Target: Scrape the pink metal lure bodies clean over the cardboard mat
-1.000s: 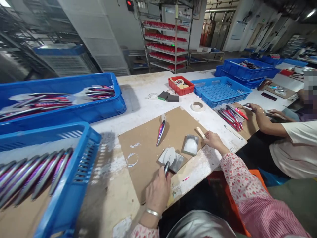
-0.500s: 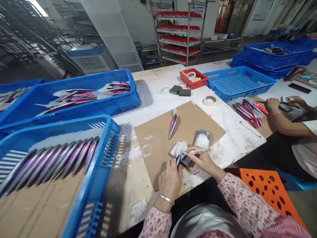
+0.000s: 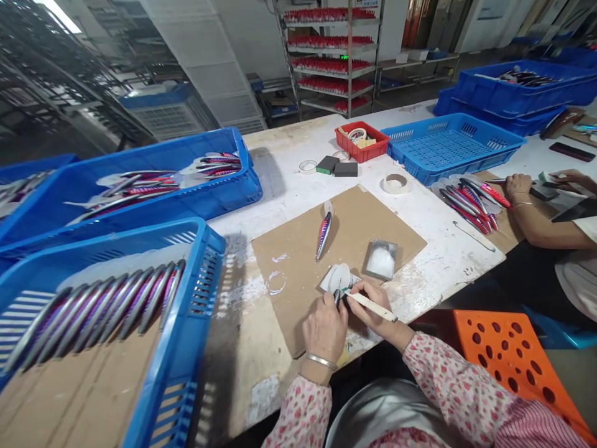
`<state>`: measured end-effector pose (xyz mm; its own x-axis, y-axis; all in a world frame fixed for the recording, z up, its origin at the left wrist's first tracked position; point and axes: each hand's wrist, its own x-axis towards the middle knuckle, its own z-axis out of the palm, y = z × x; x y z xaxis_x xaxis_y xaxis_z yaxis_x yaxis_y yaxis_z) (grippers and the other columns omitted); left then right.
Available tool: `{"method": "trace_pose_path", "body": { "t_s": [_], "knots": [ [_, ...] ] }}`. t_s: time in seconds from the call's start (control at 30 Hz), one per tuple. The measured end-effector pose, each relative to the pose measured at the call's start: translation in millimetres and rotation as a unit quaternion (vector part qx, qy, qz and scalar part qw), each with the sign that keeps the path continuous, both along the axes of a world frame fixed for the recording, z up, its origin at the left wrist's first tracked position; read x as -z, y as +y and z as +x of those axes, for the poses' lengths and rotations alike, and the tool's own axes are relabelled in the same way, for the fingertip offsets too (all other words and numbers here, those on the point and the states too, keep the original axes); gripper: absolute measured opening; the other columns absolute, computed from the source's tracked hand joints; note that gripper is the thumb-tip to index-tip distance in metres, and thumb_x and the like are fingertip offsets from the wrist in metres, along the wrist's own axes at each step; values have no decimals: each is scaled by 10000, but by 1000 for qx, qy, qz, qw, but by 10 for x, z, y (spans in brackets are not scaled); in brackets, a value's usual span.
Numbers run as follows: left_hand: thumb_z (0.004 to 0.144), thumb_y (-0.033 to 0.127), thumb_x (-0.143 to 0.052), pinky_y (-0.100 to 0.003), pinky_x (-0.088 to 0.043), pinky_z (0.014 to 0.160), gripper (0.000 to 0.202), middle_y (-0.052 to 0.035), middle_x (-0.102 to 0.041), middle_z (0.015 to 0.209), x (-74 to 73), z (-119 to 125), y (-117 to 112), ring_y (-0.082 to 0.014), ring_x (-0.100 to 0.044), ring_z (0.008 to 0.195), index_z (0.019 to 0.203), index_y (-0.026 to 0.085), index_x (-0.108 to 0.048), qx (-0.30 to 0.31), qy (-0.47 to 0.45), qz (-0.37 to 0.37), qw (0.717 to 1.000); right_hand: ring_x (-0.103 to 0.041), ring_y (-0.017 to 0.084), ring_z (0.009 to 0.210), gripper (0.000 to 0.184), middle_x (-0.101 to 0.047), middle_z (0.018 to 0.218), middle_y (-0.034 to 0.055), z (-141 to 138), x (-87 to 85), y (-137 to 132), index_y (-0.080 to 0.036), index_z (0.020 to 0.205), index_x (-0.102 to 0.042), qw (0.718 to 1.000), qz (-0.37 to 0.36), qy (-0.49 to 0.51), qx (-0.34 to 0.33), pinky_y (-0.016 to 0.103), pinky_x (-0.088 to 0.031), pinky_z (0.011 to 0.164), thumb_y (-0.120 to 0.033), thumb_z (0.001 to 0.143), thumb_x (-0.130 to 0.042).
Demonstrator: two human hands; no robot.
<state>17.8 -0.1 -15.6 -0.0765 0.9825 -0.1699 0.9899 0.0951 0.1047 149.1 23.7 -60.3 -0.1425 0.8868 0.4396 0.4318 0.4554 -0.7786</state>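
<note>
My left hand [image 3: 325, 326] is closed around a dark fishing lure [image 3: 336, 297], whose clear lip [image 3: 339, 277] rests over a small grey block on the brown cardboard sheet [image 3: 298, 264]. My right hand [image 3: 370, 305] pinches a pale wooden stick [image 3: 373, 307], its tip touching the lure by my left thumb. A small tray of white powder [image 3: 381, 261] sits just beyond my right hand. A finished pink and silver lure [image 3: 323, 234] lies further up the cardboard.
Blue crates of lures [image 3: 100, 308] [image 3: 153, 183] stand at my left, an empty blue basket [image 3: 450, 149] and a red box [image 3: 361, 142] at the back. Tape rolls [image 3: 395, 183] lie nearby. Another person's arm [image 3: 536, 224] works at the right beside several red lures [image 3: 469, 202]. An orange stool [image 3: 506, 354] is below.
My right hand came from beside the powder tray to the lure, bringing the stick's tip against it. My left hand has kept hold of the lure. The camera view shifted left.
</note>
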Motion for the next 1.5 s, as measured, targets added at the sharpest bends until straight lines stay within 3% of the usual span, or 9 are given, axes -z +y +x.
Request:
{"method": "trace_pose_path", "body": {
  "t_s": [0.27, 0.67, 1.03, 1.2, 1.5],
  "knots": [
    [974, 303, -390, -291, -375, 564, 191, -97, -664, 951, 30, 39, -4, -230, -686, 818, 983, 174, -531, -19, 8, -7, 1000, -507, 157, 639, 113, -534, 678, -13, -108, 99, -1, -218, 733, -464, 997, 54, -46, 43, 318, -333, 671, -251, 810, -540],
    [962, 241, -408, -285, -380, 583, 132, -89, -654, 958, 53, 39, -3, -218, -676, 851, 977, 178, -523, -16, 6, -8, 1000, -462, 148, 621, 146, -480, 639, -28, -109, 26, -26, -218, 696, -417, 999, 45, -20, 6, 321, -303, 672, -256, 811, -497],
    [975, 265, -378, -281, -399, 586, 180, -101, -643, 965, 45, 47, -5, -210, -668, 838, 989, 170, -530, -10, 14, -8, 1000, -479, 158, 619, 157, -489, 633, -24, -58, 31, -30, -226, 692, -415, 999, 25, 3, -33, 330, -324, 681, -308, 809, -480],
    [982, 311, -369, -286, -403, 576, 222, -104, -653, 953, 27, 48, 1, -216, -675, 811, 992, 164, -536, -14, 21, -9, 1000, -508, 159, 640, 126, -526, 681, -18, -69, 66, -34, -225, 739, -438, 999, 31, 32, -8, 327, -345, 682, -280, 838, -492],
    [975, 261, -388, -281, -386, 569, 167, -98, -649, 973, 38, 60, -8, -217, -679, 827, 989, 171, -527, -15, 23, -15, 1000, -501, 193, 632, 174, -519, 662, 10, -109, 30, -55, -241, 716, -406, 999, 27, -18, -4, 395, -352, 674, -292, 865, -481]
  ]
}}
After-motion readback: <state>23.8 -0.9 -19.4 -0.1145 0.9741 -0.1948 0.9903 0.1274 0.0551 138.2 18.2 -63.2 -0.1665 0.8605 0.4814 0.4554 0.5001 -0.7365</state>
